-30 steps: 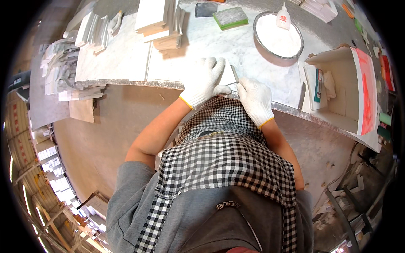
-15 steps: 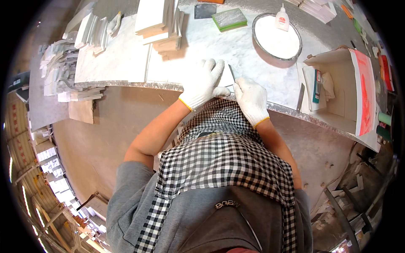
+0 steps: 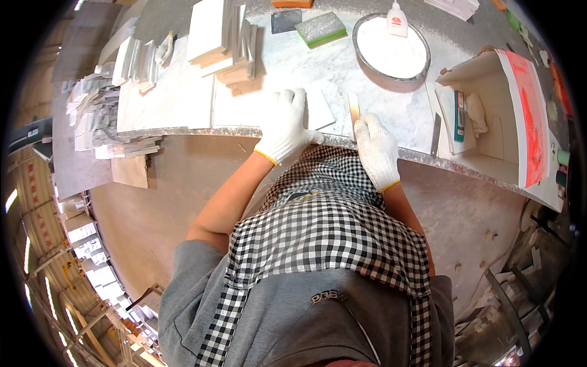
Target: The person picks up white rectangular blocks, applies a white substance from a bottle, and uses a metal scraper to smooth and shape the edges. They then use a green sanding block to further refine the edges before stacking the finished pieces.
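Observation:
My left hand (image 3: 285,127), in a white knit glove, lies with fingers stretched out over a white tile (image 3: 319,111) near the table's front edge. Its thumb reaches right along that edge. To the right of the tile, my gloved right hand (image 3: 378,153) is closed round a thin, flat metal blade (image 3: 353,106). The blade points up and away from me, apart from the tile, and catches a yellowish shine. Its lower end is hidden in my fingers.
White tiles stand stacked (image 3: 211,37) behind my left hand. Farther back are a green-edged block (image 3: 321,30), a dark pad (image 3: 286,21) and a bowl of white powder (image 3: 382,58) with a squeeze bottle (image 3: 397,23). An open carton (image 3: 498,134) stands at right.
My right hand has moved right, away from the tile and my left thumb, and the blade now shows upright in it. My left hand stays on the tile. The whole view has shifted slightly.

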`<control>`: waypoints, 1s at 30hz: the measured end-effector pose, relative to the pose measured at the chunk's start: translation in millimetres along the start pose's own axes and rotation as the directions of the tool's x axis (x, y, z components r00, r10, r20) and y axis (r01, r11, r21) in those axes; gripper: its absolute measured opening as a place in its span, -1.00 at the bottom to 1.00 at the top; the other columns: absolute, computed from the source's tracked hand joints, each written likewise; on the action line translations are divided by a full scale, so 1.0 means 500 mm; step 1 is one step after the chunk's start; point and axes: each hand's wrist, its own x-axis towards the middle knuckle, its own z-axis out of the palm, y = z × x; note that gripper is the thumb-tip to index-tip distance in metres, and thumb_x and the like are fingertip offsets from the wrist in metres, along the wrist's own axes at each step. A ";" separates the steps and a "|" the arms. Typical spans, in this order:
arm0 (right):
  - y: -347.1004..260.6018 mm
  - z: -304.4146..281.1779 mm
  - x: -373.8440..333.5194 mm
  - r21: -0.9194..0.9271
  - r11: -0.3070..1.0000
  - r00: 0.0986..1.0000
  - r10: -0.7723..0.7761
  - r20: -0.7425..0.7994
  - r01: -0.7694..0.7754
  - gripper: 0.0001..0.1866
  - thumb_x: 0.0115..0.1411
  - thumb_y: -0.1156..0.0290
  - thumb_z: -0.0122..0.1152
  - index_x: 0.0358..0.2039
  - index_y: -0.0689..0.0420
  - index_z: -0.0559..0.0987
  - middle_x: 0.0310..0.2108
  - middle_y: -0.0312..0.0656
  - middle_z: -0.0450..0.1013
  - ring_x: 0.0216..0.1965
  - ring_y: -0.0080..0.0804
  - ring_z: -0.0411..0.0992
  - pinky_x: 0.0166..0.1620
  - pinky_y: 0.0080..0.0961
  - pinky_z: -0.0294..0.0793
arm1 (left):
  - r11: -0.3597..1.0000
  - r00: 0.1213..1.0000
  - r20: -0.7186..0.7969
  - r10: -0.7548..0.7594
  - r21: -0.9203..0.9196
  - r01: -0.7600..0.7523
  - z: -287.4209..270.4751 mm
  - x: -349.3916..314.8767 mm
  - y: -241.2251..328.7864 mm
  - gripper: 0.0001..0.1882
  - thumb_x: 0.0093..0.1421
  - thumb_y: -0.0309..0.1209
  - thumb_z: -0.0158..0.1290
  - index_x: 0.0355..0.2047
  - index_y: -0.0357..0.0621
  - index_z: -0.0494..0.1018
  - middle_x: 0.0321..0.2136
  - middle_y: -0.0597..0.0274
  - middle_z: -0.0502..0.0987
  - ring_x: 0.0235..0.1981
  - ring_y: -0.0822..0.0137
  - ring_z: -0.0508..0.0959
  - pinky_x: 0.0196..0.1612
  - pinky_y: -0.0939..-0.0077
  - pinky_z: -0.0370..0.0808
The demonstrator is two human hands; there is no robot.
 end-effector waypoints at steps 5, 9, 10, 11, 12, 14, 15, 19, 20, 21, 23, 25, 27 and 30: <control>0.003 -0.004 0.006 0.161 0.986 0.999 0.041 -0.005 -0.040 -0.68 0.36 0.19 0.12 0.01 0.08 0.52 -0.34 0.01 0.59 -0.25 -0.03 0.58 -0.11 -0.15 0.50 | 0.983 1.000 -0.002 0.028 -0.182 -0.028 0.000 -0.011 -0.021 0.13 -0.36 -0.01 0.54 0.21 -0.22 0.33 0.00 -0.06 0.46 0.08 -0.05 0.43 0.12 0.12 0.45; -0.016 -0.021 0.001 0.203 0.975 0.995 -0.072 -0.064 0.084 -0.67 0.34 0.20 0.15 0.03 0.06 0.57 -0.34 -0.06 0.61 -0.26 -0.10 0.58 -0.11 -0.22 0.50 | 0.900 0.997 -0.061 -0.040 -0.435 0.010 -0.023 -0.036 -0.032 0.11 -0.34 -0.09 0.56 0.23 -0.24 0.32 0.08 -0.12 0.42 0.14 -0.11 0.40 0.18 0.06 0.43; -0.012 -0.022 0.006 0.166 0.979 0.992 -0.105 -0.066 0.114 -0.68 0.34 0.21 0.16 0.03 0.06 0.58 -0.34 -0.06 0.61 -0.26 -0.10 0.58 -0.12 -0.24 0.50 | 0.911 0.993 -0.122 -0.011 -0.411 -0.040 -0.030 -0.042 -0.035 0.11 -0.33 -0.10 0.56 0.24 -0.24 0.32 0.10 -0.12 0.41 0.14 -0.11 0.40 0.18 0.05 0.42; -0.012 -0.023 0.010 0.128 0.981 0.988 -0.137 -0.067 0.145 -0.68 0.33 0.21 0.17 0.02 0.05 0.59 -0.34 -0.07 0.61 -0.26 -0.10 0.58 -0.12 -0.26 0.50 | 0.919 0.983 -0.181 0.018 -0.384 -0.088 -0.037 -0.050 -0.037 0.12 -0.33 -0.10 0.56 0.25 -0.24 0.31 0.11 -0.13 0.40 0.15 -0.11 0.40 0.19 0.03 0.42; -0.025 -0.028 0.010 0.083 0.989 0.992 -0.115 -0.058 0.119 -0.71 0.33 0.22 0.17 -0.04 0.07 0.62 -0.34 -0.07 0.60 -0.27 -0.11 0.57 -0.14 -0.25 0.49 | 0.927 0.969 -0.243 0.050 -0.349 -0.135 -0.046 -0.054 -0.043 0.13 -0.33 -0.11 0.56 0.26 -0.24 0.31 0.12 -0.14 0.39 0.16 -0.11 0.39 0.20 0.01 0.42; -0.011 -0.010 0.020 0.107 0.983 0.985 -0.136 -0.109 0.148 -0.72 0.33 0.21 0.17 -0.04 0.06 0.62 -0.34 -0.06 0.60 -0.27 -0.10 0.57 -0.14 -0.24 0.49 | 0.911 0.943 -0.320 0.090 -0.356 -0.207 -0.055 -0.059 -0.054 0.07 -0.30 -0.16 0.54 0.23 -0.26 0.31 0.11 -0.16 0.37 0.16 -0.11 0.38 0.20 0.02 0.40; -0.013 -0.005 0.023 0.117 0.980 0.980 -0.145 -0.134 0.161 -0.72 0.33 0.21 0.17 -0.04 0.05 0.62 -0.34 -0.05 0.60 -0.27 -0.09 0.57 -0.14 -0.23 0.48 | 0.901 0.927 -0.358 0.109 -0.358 -0.244 -0.058 -0.062 -0.056 0.04 -0.28 -0.18 0.53 0.21 -0.27 0.31 0.10 -0.17 0.36 0.15 -0.12 0.37 0.20 0.03 0.40; -0.035 0.021 0.013 -0.013 0.990 0.990 -0.140 -0.026 0.140 -0.73 0.35 0.18 0.13 -0.12 0.09 0.61 -0.33 -0.04 0.60 -0.28 -0.10 0.57 -0.14 -0.23 0.50 | 0.900 0.865 -0.490 0.109 -0.321 -0.295 -0.065 -0.079 -0.072 0.09 -0.35 -0.19 0.54 0.23 -0.27 0.32 0.09 -0.17 0.37 0.17 -0.12 0.36 0.23 0.04 0.38; -0.037 0.030 0.007 -0.148 0.966 0.977 -0.213 0.002 0.211 -0.71 0.37 0.17 0.10 -0.15 0.11 0.61 -0.33 -0.05 0.61 -0.29 -0.13 0.58 -0.15 -0.26 0.51 | 0.903 0.856 -0.507 0.105 -0.311 -0.295 -0.067 -0.085 -0.076 0.09 -0.36 -0.19 0.53 0.23 -0.27 0.32 0.09 -0.18 0.38 0.16 -0.13 0.38 0.23 0.04 0.38; -0.039 0.032 -0.003 -0.040 0.975 0.974 -0.217 0.067 0.220 -0.72 0.37 0.19 0.10 -0.14 0.12 0.60 -0.33 -0.06 0.62 -0.29 -0.16 0.59 -0.15 -0.28 0.51 | 0.904 0.847 -0.521 0.104 -0.306 -0.299 -0.065 -0.091 -0.078 0.10 -0.37 -0.20 0.53 0.23 -0.27 0.32 0.09 -0.19 0.38 0.15 -0.14 0.39 0.23 0.05 0.39; -0.045 0.034 -0.017 0.177 0.962 0.950 -0.242 0.195 0.208 -0.72 0.39 0.21 0.09 -0.14 0.14 0.60 -0.35 -0.08 0.63 -0.28 -0.21 0.60 -0.16 -0.31 0.52 | 0.898 0.816 -0.566 0.115 -0.292 -0.329 -0.064 -0.098 -0.082 0.10 -0.37 -0.22 0.52 0.24 -0.28 0.32 0.09 -0.20 0.39 0.12 -0.15 0.41 0.21 0.05 0.41; -0.049 0.033 -0.022 0.362 0.922 0.945 -0.228 0.232 0.134 -0.73 0.43 0.24 0.06 -0.15 0.17 0.61 -0.39 -0.22 0.63 -0.42 -0.49 0.50 -0.29 -0.47 0.47 | 0.884 0.772 -0.621 0.133 -0.278 -0.376 -0.059 -0.107 -0.082 0.09 -0.36 -0.23 0.51 0.24 -0.29 0.32 0.10 -0.22 0.40 0.09 -0.17 0.45 0.19 0.06 0.43; -0.058 0.013 -0.025 0.493 0.862 0.933 -0.264 0.243 0.116 -0.72 0.45 0.25 0.04 -0.15 0.18 0.61 -0.40 -0.28 0.61 -0.48 -0.63 0.40 -0.36 -0.57 0.43 | 0.877 0.810 -0.573 0.127 -0.316 -0.362 -0.065 -0.111 -0.083 0.08 -0.34 -0.23 0.51 0.24 -0.31 0.32 0.11 -0.21 0.41 0.08 -0.16 0.46 0.16 0.07 0.46; -0.087 0.002 -0.047 0.547 0.823 0.883 -0.362 0.300 0.151 -0.71 0.47 0.24 0.03 -0.12 0.19 0.59 -0.40 -0.34 0.60 -0.52 -0.71 0.29 -0.41 -0.64 0.36 | 0.888 0.841 -0.531 0.107 -0.330 -0.321 -0.055 -0.122 -0.078 0.07 -0.32 -0.21 0.51 0.24 -0.32 0.33 0.09 -0.20 0.44 0.07 -0.15 0.48 0.14 0.08 0.47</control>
